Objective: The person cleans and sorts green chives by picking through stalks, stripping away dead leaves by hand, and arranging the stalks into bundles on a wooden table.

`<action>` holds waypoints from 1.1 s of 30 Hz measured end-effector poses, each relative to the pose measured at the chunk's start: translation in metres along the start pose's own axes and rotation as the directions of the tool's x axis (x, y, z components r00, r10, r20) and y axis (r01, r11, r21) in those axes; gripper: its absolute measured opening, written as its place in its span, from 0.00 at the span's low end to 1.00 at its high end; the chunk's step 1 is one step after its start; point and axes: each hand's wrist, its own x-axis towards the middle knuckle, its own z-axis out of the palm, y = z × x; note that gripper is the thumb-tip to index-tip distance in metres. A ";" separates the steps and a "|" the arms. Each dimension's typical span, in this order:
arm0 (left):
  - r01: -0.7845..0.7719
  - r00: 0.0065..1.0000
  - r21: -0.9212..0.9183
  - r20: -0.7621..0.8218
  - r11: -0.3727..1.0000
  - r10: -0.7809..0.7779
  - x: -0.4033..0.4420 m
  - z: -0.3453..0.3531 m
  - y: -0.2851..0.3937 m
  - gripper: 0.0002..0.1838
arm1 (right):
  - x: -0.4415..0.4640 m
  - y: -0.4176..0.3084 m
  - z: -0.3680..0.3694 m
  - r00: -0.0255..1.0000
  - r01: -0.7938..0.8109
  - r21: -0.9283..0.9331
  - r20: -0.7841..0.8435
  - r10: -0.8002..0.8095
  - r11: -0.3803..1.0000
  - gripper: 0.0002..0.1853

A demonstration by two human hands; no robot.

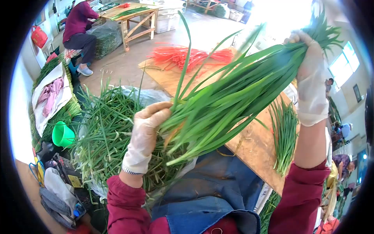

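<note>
Two-handed, holding a leafy bunch [233,93] over the board [249,144], closed round one end with the right hand [311,85], seemingly pinching a stray leaf [189,39] with the left hand [142,136], with one bundle [283,136] laid down and a tangled heap [113,128] unsorted.

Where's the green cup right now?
In the head camera's view, the green cup is on the left side, just left of the big pile of loose green leaves and below the pink cloth.
</note>
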 end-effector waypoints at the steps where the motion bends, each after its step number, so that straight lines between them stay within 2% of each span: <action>1: -0.035 0.996 0.101 -0.077 0.994 0.043 -0.007 -0.005 0.007 0.14 | -0.003 0.011 -0.004 0.999 -0.043 0.019 0.014 0.043 0.999 0.04; 3: -0.074 0.939 0.336 -0.295 0.939 0.179 -0.018 -0.018 0.008 0.11 | -0.009 0.037 -0.018 0.991 -0.129 0.054 0.044 0.127 0.990 0.04; 4: -0.134 0.905 0.474 -0.299 0.870 0.302 -0.026 -0.026 0.003 0.09 | -0.011 0.054 -0.026 0.984 -0.170 0.089 -0.033 0.173 0.982 0.04; 5: -0.185 0.847 0.695 -0.247 0.695 0.471 -0.033 -0.034 -0.005 0.08 | -0.012 0.073 -0.037 0.969 -0.206 0.123 -0.110 0.220 0.971 0.04; 7: -0.314 0.785 0.838 -0.035 0.446 0.619 -0.045 -0.034 -0.019 0.05 | -0.019 0.099 -0.055 0.932 -0.239 0.147 -0.244 0.269 0.960 0.04; 11: -0.231 0.905 0.908 0.069 0.350 0.419 -0.047 -0.014 -0.056 0.10 | -0.035 0.126 -0.090 0.863 -0.228 0.134 -0.430 0.264 0.964 0.03; 13: -0.253 0.896 0.920 0.107 0.298 0.431 -0.034 -0.006 -0.081 0.15 | -0.043 0.128 -0.098 0.824 -0.203 0.169 -0.502 0.261 0.965 0.03; 15: -0.283 0.905 0.914 0.154 0.290 0.397 -0.025 0.002 -0.094 0.19 | -0.046 0.132 -0.111 0.835 -0.200 0.218 -0.471 0.282 0.955 0.03; 17: -0.304 0.890 0.910 0.166 0.281 0.426 -0.018 0.013 -0.099 0.16 | -0.049 0.136 -0.123 0.844 -0.193 0.275 -0.443 0.302 0.942 0.03; 20: -0.281 0.948 0.808 0.151 0.518 0.279 -0.014 0.009 -0.109 0.10 | -0.050 0.140 -0.132 0.832 -0.191 0.307 -0.453 0.319 0.933 0.03; 23: -0.239 0.959 0.695 0.057 0.678 0.279 -0.021 0.015 -0.115 0.08 | -0.052 0.145 -0.142 0.828 -0.168 0.323 -0.467 0.311 0.931 0.03; 27: -0.269 0.925 0.807 0.064 0.526 0.374 -0.029 0.024 -0.130 0.08 | -0.058 0.146 -0.146 0.776 -0.166 0.328 -0.538 0.328 0.930 0.04; 28: -0.270 0.944 0.810 0.117 0.520 0.307 -0.029 0.023 -0.128 0.08 | -0.060 0.146 -0.145 0.771 -0.164 0.313 -0.551 0.320 0.935 0.04; 30: -0.125 0.973 0.547 -0.096 0.828 0.210 -0.034 0.026 -0.127 0.07 | -0.062 0.145 -0.147 0.762 -0.176 0.256 -0.575 0.296 0.951 0.04; 31: -0.053 0.975 0.368 -0.182 0.928 0.128 -0.034 0.029 -0.123 0.07 | -0.063 0.145 -0.151 0.759 -0.192 0.212 -0.587 0.282 0.958 0.04; 32: 0.090 0.952 0.189 -0.305 0.978 -0.029 -0.042 0.030 -0.112 0.07 | -0.064 0.146 -0.156 0.754 -0.212 0.175 -0.597 0.275 0.961 0.04; 33: 0.058 0.933 0.192 -0.359 0.980 0.015 -0.045 0.027 -0.111 0.06 | -0.065 0.149 -0.162 0.767 -0.194 0.236 -0.568 0.297 0.952 0.04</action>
